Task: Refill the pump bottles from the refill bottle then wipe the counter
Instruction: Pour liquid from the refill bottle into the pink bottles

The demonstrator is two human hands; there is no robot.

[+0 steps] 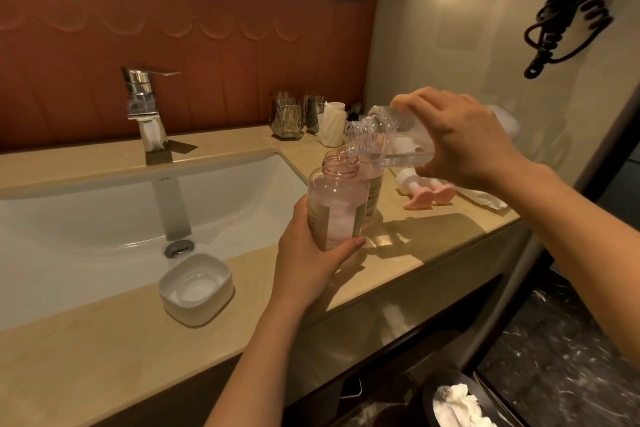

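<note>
Meanwhile, the right hand (460, 139) grips the tilted refill bottle (388, 139) at two o'clock above the open pump bottle (337, 204), grasped by the left hand (311, 253).

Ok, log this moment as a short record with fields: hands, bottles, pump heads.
left hand: grips the uncapped pink transparent pump bottle around its lower body
right hand: holds the clear plastic refill bottle tilted, mouth over the pink bottle's neck
second bottle: labelled pump bottle standing just behind the first
pump heads: two white pump heads with pink tops, lying on the beige stone counter right of the bottles
</note>
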